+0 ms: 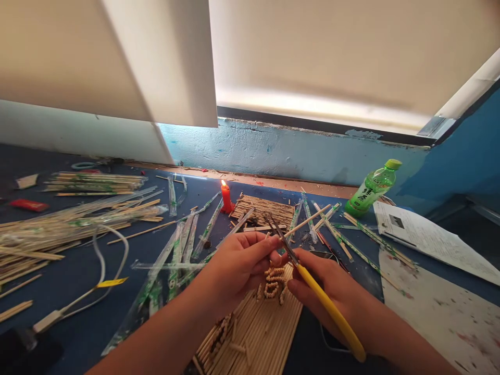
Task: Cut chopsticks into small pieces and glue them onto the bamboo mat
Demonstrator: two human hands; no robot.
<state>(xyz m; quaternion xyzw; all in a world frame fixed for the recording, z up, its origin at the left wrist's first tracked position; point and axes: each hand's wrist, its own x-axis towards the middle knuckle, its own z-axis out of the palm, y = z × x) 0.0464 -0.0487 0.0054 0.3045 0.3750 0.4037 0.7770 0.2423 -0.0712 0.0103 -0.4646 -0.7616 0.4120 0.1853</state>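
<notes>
The tool (pixel 314 286) in the right hand (pixel 326 278) has a yellow handle and dark grey metal. Just beyond both hands, the stick (pixel 310 221) is pale tan. Below the left hand (pixel 236 265), the board (pixel 269 338) is tan, lined lengthwise. Ahead of that hand, the candle (pixel 226 198) is red, its flame yellow-white; leftward, clear wrappers (pixel 175 255) carry green print, and a white cable (pixel 78 300) has a yellow tag (pixel 112 282). Beyond the right hand, the bottle (pixel 367 192) is green with black characters and a yellow-green cap. The table (pixel 140 250) around both is dark blue.
</notes>
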